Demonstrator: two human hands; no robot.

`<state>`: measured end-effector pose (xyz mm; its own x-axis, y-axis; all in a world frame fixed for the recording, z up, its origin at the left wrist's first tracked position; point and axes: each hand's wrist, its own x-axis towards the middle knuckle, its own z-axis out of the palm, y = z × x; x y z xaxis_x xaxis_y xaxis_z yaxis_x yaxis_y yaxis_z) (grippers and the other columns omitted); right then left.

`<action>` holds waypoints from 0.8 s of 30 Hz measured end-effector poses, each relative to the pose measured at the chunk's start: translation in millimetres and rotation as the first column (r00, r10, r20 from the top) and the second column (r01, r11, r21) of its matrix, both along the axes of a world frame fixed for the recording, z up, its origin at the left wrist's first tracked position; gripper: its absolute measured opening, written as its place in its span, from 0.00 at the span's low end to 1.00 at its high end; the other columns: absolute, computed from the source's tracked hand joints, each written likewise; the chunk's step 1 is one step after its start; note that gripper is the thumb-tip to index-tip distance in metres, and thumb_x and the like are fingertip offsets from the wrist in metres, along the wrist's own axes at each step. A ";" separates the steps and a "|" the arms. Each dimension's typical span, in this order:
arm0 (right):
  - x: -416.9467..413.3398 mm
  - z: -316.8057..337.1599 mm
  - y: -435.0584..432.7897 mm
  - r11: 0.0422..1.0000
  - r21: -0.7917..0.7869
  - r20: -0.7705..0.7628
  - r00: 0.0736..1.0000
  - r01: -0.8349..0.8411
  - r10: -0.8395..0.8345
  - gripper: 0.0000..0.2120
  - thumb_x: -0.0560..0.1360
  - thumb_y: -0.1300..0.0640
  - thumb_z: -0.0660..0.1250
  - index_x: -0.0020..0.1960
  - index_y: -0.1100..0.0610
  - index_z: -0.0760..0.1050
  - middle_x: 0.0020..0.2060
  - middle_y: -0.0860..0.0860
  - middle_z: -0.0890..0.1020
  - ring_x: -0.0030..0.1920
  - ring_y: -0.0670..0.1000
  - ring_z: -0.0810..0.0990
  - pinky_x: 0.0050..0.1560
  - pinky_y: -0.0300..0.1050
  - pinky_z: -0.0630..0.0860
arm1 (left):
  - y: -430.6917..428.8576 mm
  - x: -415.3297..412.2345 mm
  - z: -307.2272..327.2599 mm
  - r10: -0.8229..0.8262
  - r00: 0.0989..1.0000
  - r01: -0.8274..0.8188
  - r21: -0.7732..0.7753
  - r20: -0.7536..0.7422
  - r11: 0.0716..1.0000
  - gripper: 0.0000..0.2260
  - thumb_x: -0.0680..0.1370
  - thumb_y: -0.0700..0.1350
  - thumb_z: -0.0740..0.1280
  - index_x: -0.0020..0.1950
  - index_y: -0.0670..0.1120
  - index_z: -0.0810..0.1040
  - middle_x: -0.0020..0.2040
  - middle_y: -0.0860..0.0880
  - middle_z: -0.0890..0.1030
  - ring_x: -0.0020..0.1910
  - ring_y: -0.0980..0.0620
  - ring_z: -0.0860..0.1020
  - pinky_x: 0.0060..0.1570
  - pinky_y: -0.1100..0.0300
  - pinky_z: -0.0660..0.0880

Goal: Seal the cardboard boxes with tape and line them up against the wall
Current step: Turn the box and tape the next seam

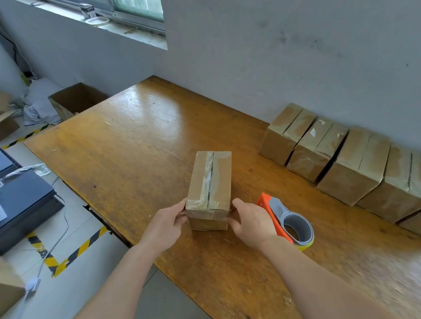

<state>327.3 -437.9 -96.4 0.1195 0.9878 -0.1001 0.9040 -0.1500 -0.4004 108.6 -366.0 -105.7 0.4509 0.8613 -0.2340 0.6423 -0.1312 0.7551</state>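
Both bare forearms reach in from the lower edge over the near side of the glossy orange-brown wooden table [126, 147]. The left hand [168, 224] grasps the near left corner of the small brown cardboard box [210, 182], thumb on top and fingers curled to its side. The right hand [251, 223] grasps the near right corner in the same way. The box lies near the middle of the table with its long axis pointing away from the person. Its top flaps are closed, and a strip of clear tape runs along the centre seam and folds down over the near end. Whether its base rests fully on the table cannot be told.

Just to the right of the right hand, the orange-and-grey plastic tape dispenser [287, 218] lies on the table, partly hidden by that hand. A yellow edge shows beneath its roll.

Further right, a row of taped brown cardboard boxes [359, 165] stands side by side along the grey wall [296, 48]. Five are visible, and the last is cut by the frame edge.

Left of the table, black-and-yellow striped floor tape [81, 249] marks the pale floor. Beyond the table's far left corner stands an open brown carton [77, 98], below a window [135, 2].
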 end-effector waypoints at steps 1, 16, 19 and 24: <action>-1.1 -0.8 0.2 1.000 0.004 0.004 1.000 0.008 -0.008 0.11 0.80 0.48 0.64 0.58 0.52 0.71 0.47 0.48 0.80 0.42 0.47 0.76 0.44 0.41 0.77 | -1.7 1.5 2.9 0.001 1.000 -0.001 0.034 0.007 0.999 0.24 0.82 0.37 0.61 0.71 0.62 0.67 0.57 0.64 0.78 0.54 0.68 0.75 0.48 0.75 0.68; -3.8 -7.3 -3.8 0.997 0.045 -0.113 0.992 0.068 -0.062 0.10 0.80 0.45 0.63 0.54 0.51 0.74 0.43 0.47 0.82 0.41 0.47 0.80 0.45 0.50 0.81 | 9.2 13.3 9.5 0.147 0.988 -0.151 0.069 0.052 0.986 0.13 0.73 0.43 0.75 0.56 0.54 0.84 0.49 0.60 0.83 0.46 0.67 0.78 0.42 0.73 0.70; -4.4 -5.5 -3.1 0.997 0.051 -0.120 0.991 0.064 -0.058 0.11 0.80 0.45 0.63 0.55 0.51 0.74 0.43 0.47 0.82 0.42 0.47 0.80 0.45 0.48 0.80 | 6.6 13.0 9.1 0.150 0.986 -0.156 0.094 0.071 0.983 0.14 0.73 0.41 0.74 0.56 0.56 0.83 0.46 0.65 0.81 0.45 0.71 0.76 0.42 0.76 0.70; -4.9 -3.2 -0.5 0.993 0.068 -0.130 0.988 0.096 -0.086 0.09 0.79 0.44 0.64 0.48 0.50 0.72 0.41 0.46 0.79 0.41 0.46 0.77 0.43 0.44 0.79 | 5.6 7.3 6.3 0.131 0.987 -0.135 0.044 0.090 0.990 0.19 0.75 0.38 0.72 0.59 0.60 0.81 0.48 0.65 0.82 0.46 0.66 0.80 0.49 0.65 0.76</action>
